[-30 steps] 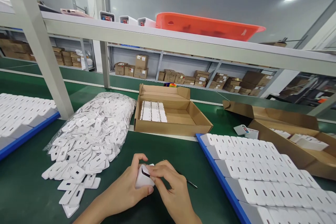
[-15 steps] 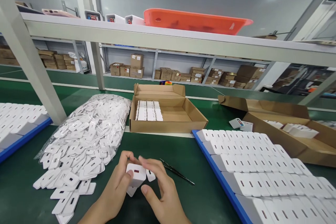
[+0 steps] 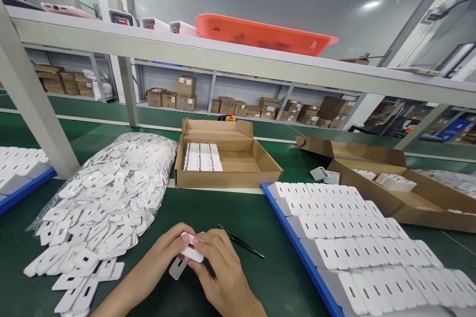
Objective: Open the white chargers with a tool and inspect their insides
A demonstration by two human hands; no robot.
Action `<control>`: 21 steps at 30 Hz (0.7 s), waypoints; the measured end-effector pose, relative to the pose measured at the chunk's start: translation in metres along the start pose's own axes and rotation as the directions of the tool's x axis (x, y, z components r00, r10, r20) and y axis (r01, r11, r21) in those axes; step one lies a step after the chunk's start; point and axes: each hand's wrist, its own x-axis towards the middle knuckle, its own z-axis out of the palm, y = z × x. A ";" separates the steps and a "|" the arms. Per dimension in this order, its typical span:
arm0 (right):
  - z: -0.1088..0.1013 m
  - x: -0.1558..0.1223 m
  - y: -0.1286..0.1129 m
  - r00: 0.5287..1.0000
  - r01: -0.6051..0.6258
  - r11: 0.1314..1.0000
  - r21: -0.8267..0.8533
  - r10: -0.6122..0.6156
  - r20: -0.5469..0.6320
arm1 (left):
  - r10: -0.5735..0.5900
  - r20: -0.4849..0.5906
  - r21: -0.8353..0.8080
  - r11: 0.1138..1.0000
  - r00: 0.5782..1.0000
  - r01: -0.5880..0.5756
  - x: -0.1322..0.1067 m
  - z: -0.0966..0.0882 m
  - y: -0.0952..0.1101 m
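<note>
both hands clamping white charger shell point(image 3: 191, 250), front centre of green mat point(image 3: 208, 208)

left hand point(image 3: 165, 253) pinching the shell from the left, thumb lying on top. right hand point(image 3: 219, 272) closing on it from the right, fingertips pressing its slotted face. holding it just above the mat, close to the body. loose white faceplate point(image 3: 177, 267) poking out right under the shell, beside the left fingers; cannot tell whether gripped or just lying. tweezers point(image 3: 241, 243) lying just right of the hands. bag of faceplates point(image 3: 111, 193) spilling at left, blue tray point(image 3: 293, 240) of shells sitting at right, open carton point(image 3: 238, 171) resting behind.
</note>
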 end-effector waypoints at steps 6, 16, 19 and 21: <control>0.001 0.003 -0.001 0.996 -0.001 0.999 -0.041 0.004 0.089 | -0.117 -0.002 -0.324 0.939 0.993 0.110 0.002 -0.001 0.002; 0.012 -0.001 -0.016 0.958 -0.002 0.906 -0.424 0.124 0.260 | -0.019 -0.142 -0.123 0.992 0.990 0.002 0.003 0.001 -0.016; 0.020 -0.007 -0.018 0.957 0.018 0.868 -0.497 0.129 0.261 | -0.046 -0.198 -0.099 0.995 0.979 0.027 0.004 -0.001 -0.022; 0.024 -0.012 -0.021 0.965 -0.014 0.859 -0.512 0.145 0.217 | -0.111 -0.197 -0.097 0.991 0.974 0.094 0.004 0.000 -0.025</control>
